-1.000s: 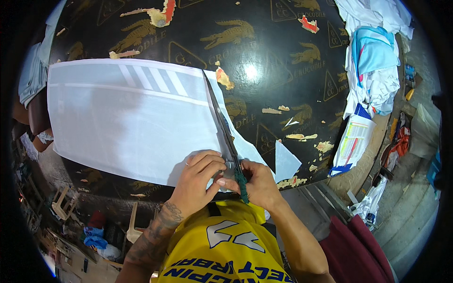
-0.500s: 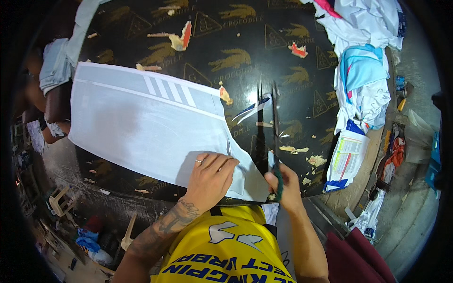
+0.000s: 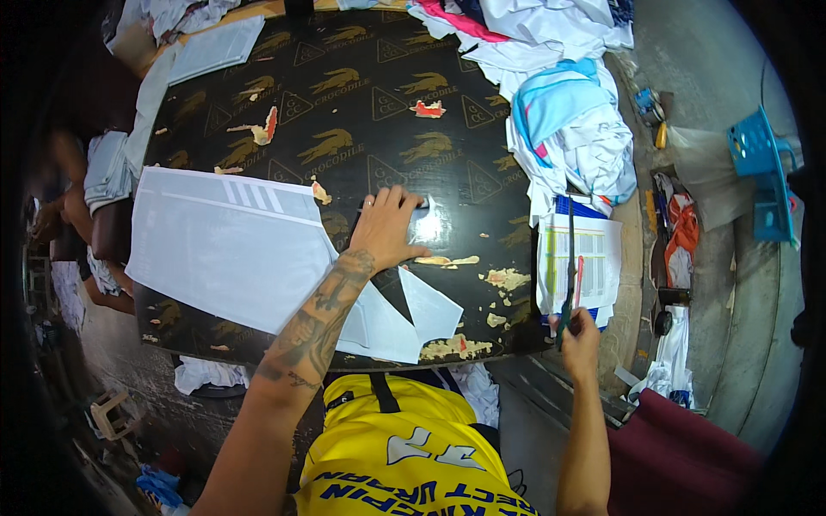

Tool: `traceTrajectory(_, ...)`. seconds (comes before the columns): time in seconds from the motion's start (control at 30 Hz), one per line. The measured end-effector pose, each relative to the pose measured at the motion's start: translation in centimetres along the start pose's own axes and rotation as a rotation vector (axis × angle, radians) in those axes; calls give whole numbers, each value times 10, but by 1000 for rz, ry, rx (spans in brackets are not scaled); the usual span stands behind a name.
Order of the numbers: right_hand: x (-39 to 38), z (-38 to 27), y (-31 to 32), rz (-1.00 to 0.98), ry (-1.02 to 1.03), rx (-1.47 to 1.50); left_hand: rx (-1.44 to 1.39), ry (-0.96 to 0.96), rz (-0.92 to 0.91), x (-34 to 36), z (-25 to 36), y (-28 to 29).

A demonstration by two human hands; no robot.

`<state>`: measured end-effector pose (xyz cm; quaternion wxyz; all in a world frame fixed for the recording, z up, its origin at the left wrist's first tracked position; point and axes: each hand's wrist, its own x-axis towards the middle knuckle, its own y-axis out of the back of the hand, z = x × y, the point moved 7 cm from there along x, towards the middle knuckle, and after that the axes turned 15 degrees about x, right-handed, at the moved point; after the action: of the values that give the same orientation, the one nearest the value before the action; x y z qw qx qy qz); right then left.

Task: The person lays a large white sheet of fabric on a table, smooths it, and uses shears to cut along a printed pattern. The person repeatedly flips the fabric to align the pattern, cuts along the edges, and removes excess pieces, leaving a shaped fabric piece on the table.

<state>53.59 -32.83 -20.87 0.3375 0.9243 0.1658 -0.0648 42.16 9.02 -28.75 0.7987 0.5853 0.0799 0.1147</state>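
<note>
A large pale grey-white fabric panel (image 3: 224, 249) with white stripes lies flat on the dark tabletop, its curved edge facing right. My left forearm crosses over it. Beyond that edge, my left hand (image 3: 387, 228) rests palm down on the table, thumb apart from the fingers; what lies under the palm is hidden. A small white offcut (image 3: 432, 308) sits just right of the panel's lower corner. Off the right side of the table, my right hand (image 3: 578, 340) grips scissors (image 3: 569, 292) by the green handle, long blades pointing away from me over printed papers (image 3: 594, 249).
White and light-blue garments (image 3: 568, 129) are heaped along the table's right edge. Stacked pale fabric pieces (image 3: 217, 53) lie at the far left. The black tabletop (image 3: 344, 112) has several peeled patches. A blue plastic basket (image 3: 761, 146) stands at right. Another person's arm (image 3: 73, 172) shows at left.
My left hand has left the panel and reached forward onto the tabletop. My right hand has carried the scissors right, away from the panel's edge. The view has shifted right.
</note>
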Motion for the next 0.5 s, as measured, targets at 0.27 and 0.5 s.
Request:
traceTrajectory(0.27, 38, 42, 7, 135, 161, -208, 74, -32, 292, -31, 29, -5)
traceTrajectory(0.5, 19, -25, 8, 151, 293, 45, 449, 204, 409, -27, 39, -10)
